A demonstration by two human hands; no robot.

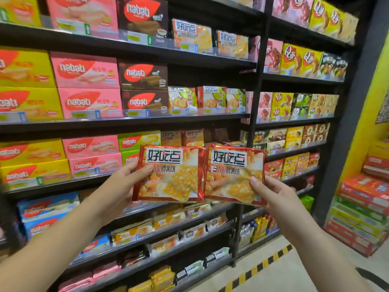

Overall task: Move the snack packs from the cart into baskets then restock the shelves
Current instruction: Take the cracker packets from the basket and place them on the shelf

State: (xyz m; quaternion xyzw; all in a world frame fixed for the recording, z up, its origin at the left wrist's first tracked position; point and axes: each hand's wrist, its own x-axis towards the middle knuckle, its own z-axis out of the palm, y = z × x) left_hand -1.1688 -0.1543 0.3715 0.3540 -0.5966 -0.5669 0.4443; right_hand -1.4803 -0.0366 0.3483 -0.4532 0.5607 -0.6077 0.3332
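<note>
Two snack packs were held up side by side in front of the shelves, the left pack (170,173) and the right pack (233,175) touching along their inner edges. The left hand (124,186) gripped the left pack at its outer edge, thumb on the front and fingers curled behind. The right hand (275,199) pinched the lower outer corner of the right pack in the same way.

I judged that the restocking part of the task was in progress, because the packs were already at the shelves, but neither of these two was placed yet. The cart and the baskets were not in view, so how many packs remained could not be told.

Both packs were flat, nearly square pouches of glossy red foil with crimped edges and a printed picture of biscuits. They looked light and a little slippery.

Just behind them, similar red pouches (192,137) stood on a dark metal shelf (126,123), which seemed the likely place. To the left were rigid cardboard wafer boxes (88,102) in pink, yellow and brown. On the floor ran a yellow and black stripe (263,264).
</note>
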